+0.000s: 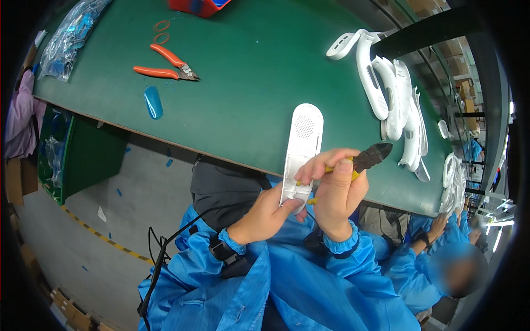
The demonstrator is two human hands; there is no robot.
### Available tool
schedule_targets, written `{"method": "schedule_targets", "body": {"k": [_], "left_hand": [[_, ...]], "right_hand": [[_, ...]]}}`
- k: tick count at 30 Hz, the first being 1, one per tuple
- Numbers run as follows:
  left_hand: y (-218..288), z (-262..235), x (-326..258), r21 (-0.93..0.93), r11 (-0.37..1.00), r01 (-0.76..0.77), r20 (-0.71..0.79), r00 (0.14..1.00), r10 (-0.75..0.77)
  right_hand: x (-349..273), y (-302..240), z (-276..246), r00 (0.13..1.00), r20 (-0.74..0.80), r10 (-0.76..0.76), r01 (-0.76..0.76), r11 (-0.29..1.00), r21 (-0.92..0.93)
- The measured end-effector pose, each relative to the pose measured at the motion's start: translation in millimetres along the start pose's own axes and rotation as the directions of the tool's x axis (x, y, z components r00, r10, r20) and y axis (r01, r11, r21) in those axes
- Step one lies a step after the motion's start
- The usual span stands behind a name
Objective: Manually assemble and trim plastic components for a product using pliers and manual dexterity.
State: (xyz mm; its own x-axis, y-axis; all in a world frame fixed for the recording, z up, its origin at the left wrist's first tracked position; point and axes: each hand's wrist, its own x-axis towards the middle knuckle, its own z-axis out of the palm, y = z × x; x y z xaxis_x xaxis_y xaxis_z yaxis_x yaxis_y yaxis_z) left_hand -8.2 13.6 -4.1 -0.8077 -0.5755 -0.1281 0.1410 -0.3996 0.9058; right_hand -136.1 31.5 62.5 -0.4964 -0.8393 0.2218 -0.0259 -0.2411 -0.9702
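Observation:
A long white plastic shell [301, 132] with rounded ends and a patch of small holes near its far end is held over the table's near edge. My left hand [264, 215] is closed on its near end, the thumb lying along the edge. In my right hand [338, 190] is a pair of cutting pliers [373, 156] with yellow handles, dark jaws pointing away to the right. The right fingers reach across the shell's inner side, touching or very near it. My palm partly hides the handles.
Orange-handled cutters [175, 67], two thin orange rings [161, 32] and a blue curved piece [153, 102] lie on the green table [232, 71]. White shells [393, 91] are piled at right. Bagged parts [72, 36] lie far left; a red bin [200, 6] stands behind. Another person [411, 270] sits at right.

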Motion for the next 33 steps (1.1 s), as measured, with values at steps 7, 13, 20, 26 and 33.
{"method": "schedule_targets", "body": {"k": [7, 13, 20, 26, 33], "left_hand": [[-3.4, 0.3, 3.2, 0.036, 0.998, 0.045, -0.065, 0.997, -0.043], [-0.4, 1.6, 3.2, 0.026, 0.998, 0.049, -0.084, 0.995, -0.046], [1.4, 0.0, 3.9, 0.036, 0.997, 0.061, -0.072, 0.996, -0.058], [1.9, -0.6, 3.9, 0.079, 0.997, -0.005, -0.063, 0.998, 0.01], [0.3, 0.3, 2.3, 0.067, 0.998, -0.013, -0.057, 0.998, 0.017]], "right_hand": [[4.8, 4.6, 10.2, 1.0, -0.029, 0.01, -0.009, 1.0, 0.005], [3.5, 6.7, 12.0, 0.999, -0.032, 0.002, -0.003, 0.999, -0.042], [2.2, 8.8, 12.0, 0.999, -0.04, -0.015, 0.014, 0.999, -0.031], [-1.6, 9.8, 9.9, 0.998, -0.06, 0.015, -0.015, 1.0, 0.015], [-1.3, 10.2, 9.4, 0.996, -0.092, -0.003, 0.004, 1.0, 0.018]]}}
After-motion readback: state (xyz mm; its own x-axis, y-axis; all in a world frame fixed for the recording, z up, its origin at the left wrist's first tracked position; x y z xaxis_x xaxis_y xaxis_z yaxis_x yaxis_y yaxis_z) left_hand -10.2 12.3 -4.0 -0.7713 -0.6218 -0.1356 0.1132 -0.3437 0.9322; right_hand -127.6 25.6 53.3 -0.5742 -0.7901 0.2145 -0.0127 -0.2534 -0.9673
